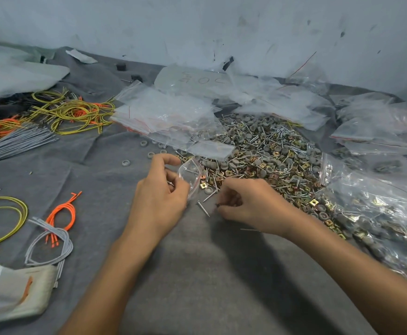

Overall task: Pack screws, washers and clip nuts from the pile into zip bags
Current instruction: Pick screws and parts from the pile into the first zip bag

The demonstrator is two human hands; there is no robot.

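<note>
My left hand (160, 197) pinches a small clear zip bag (191, 176) between thumb and fingers, holding its red-striped mouth towards the pile (265, 155) of screws, washers and clip nuts just beyond it. My right hand (251, 204) rests on the grey cloth of the worktop (197, 274) at the pile's near edge, fingers curled down; I cannot tell whether they hold anything. A loose screw (203, 208) lies between my hands. Empty bags (168, 114) lie behind the pile and filled bags (379, 213) lie to its right.
</note>
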